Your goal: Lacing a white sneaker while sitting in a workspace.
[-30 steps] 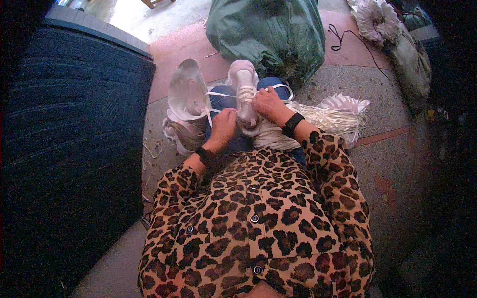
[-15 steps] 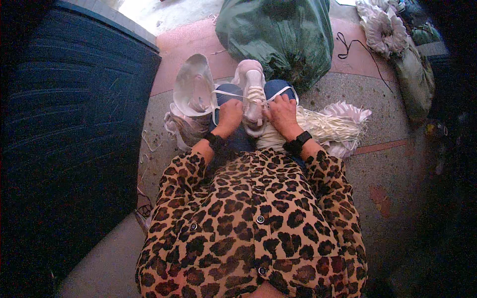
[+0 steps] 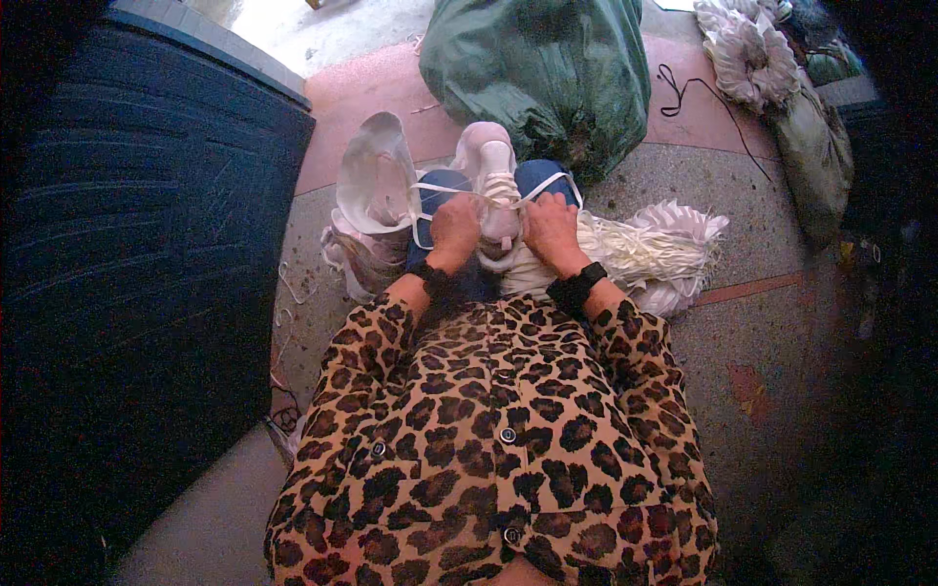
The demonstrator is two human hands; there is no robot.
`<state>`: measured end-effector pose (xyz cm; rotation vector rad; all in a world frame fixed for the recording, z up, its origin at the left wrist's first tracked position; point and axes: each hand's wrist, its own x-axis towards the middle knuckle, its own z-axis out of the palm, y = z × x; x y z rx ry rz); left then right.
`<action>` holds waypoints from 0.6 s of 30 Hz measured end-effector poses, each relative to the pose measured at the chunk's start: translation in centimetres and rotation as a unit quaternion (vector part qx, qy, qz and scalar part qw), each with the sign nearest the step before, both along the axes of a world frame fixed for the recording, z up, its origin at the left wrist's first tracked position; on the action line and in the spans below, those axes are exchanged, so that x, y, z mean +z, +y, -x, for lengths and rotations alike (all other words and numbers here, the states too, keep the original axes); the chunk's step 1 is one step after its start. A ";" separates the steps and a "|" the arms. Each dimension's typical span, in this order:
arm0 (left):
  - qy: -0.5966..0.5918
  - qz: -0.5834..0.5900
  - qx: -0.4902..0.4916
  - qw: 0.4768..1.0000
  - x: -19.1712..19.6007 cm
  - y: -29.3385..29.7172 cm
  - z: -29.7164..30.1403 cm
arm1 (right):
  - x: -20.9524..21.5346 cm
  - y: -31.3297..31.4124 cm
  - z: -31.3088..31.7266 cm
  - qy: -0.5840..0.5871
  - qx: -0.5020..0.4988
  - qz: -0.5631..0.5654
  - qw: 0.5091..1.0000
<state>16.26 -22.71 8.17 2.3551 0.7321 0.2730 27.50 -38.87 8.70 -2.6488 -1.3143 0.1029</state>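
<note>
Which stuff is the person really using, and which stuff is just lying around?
In use:
left hand
right hand
white shoe
white laces

Lying about:
second shoe
green sack
bundle of laces
black cord

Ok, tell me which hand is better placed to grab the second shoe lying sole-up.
Left. The left hand sits right beside the sole-up shoe, while the right hand is across the laced shoe, next to the pile of white laces.
</note>
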 end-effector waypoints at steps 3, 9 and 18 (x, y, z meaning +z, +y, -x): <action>0.044 0.017 0.009 0.999 -0.2 0.7 -0.4 | 0.1 0.0 0.0 0.013 0.006 -0.007 1.000; 0.063 0.036 -0.071 0.995 1.6 1.4 -0.4 | 0.0 0.1 0.0 0.045 0.015 -0.061 0.997; 0.094 -0.081 -0.108 0.986 1.9 0.5 -0.7 | 0.1 0.1 -0.2 0.126 0.028 -0.189 0.973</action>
